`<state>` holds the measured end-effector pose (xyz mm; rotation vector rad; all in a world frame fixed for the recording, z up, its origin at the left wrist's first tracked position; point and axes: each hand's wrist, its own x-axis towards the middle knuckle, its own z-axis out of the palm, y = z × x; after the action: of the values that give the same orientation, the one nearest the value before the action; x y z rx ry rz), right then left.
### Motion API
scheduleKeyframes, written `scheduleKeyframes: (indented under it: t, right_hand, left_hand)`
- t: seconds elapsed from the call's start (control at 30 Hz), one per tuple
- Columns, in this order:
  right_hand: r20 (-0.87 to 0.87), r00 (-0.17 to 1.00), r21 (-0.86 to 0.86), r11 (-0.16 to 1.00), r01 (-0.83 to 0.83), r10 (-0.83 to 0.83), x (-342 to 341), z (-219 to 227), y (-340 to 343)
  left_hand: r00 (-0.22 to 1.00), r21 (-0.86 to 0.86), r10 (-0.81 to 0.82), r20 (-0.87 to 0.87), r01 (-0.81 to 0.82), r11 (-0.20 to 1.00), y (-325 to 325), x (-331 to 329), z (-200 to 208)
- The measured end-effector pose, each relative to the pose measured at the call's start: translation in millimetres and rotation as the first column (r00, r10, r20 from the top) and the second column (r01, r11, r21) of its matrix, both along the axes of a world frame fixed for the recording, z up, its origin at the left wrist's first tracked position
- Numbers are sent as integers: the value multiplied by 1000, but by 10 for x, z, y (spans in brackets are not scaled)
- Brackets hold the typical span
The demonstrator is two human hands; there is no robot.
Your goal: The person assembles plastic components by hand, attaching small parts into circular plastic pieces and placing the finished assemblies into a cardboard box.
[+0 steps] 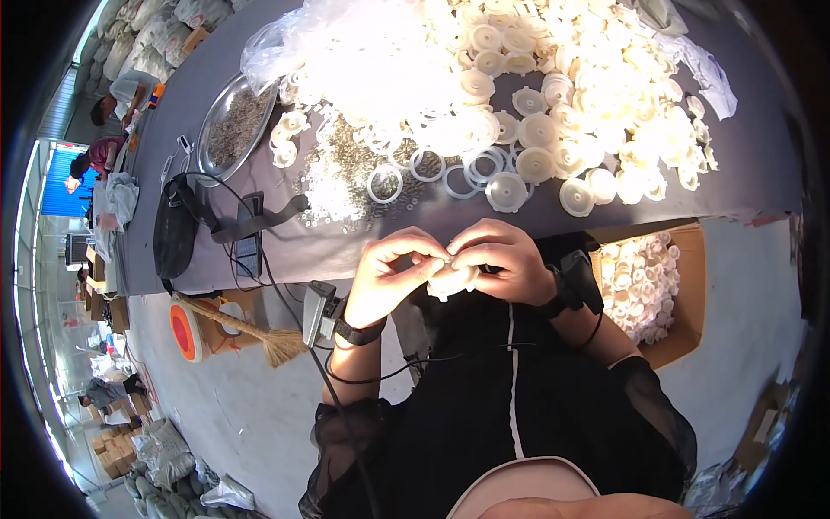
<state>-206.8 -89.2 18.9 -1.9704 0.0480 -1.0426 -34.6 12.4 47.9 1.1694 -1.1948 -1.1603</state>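
Just in front of the table's near edge, both my hands meet over a round white plastic cap [451, 282] with a rim of small tabs. My right hand [506, 264] grips it, thumb and fingers closed round its right side. Thumb and forefinger of my left hand [391, 270] are pinched together at the cap's upper left; whatever sits between those fingertips is too small or hidden to make out. Beyond my hands, several translucent white rings [385, 184] and a heap of small metal springs [346, 173] lie on the grey table [285, 186].
White caps [538, 130] pile up at the table's back and right, partly washed out by glare. To the left are a metal tray [204, 143] of small parts, a phone [248, 255] and a black pouch [175, 229]. A carton [692, 303] of white parts stands below right.
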Motion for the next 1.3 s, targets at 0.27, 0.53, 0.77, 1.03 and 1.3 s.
scheduleKeyframes:
  t: [0.27,0.53,0.77,1.03,1.3]
  right_hand:
    - [14,999,48,998,47,-48,-17,26,13]
    - [-44,999,95,995,31,-27,-63,65,17]
    - [-4,998,-23,998,62,-62,-106,85,20]
    - [45,999,-34,999,17,-15,-137,123,16]
    - [62,997,8,999,42,-42,-173,150,86]
  left_hand:
    - [984,-75,127,126,-119,990,97,-162,190]
    - [887,-193,232,399,-166,967,156,-243,144]
    - [939,-262,170,299,-90,961,208,-242,36]
    - [961,-255,188,205,-133,958,197,-374,-3]
    - [956,-387,269,112,-208,898,222,-417,-97]
